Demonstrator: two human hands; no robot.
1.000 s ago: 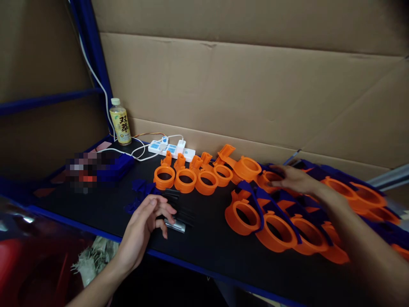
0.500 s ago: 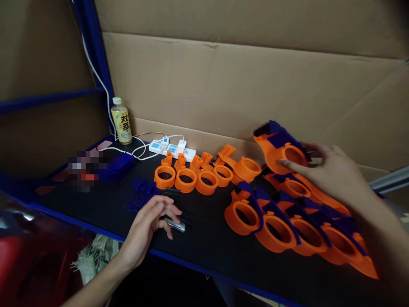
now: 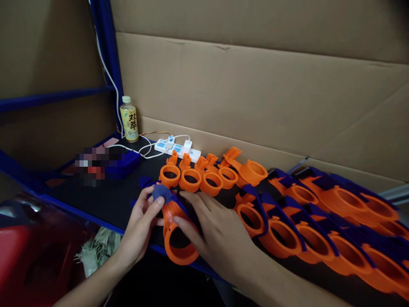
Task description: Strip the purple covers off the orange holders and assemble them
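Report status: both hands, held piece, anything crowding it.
Left hand at blue end, right hand by ring. Orange-and-blue ringed part held in both, ring end nearest wearer. Similar ringed parts close at right.

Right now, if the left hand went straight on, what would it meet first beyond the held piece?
Past the held piece, the left hand would probably meet the back row's leftmost orange ring; depth is unclear.

Through the head camera I see my person's left hand (image 3: 137, 230) and right hand (image 3: 223, 232), both bare, with slender fingers (image 3: 155, 209). The slim forearms (image 3: 265, 270) are bare to the edge of my view.
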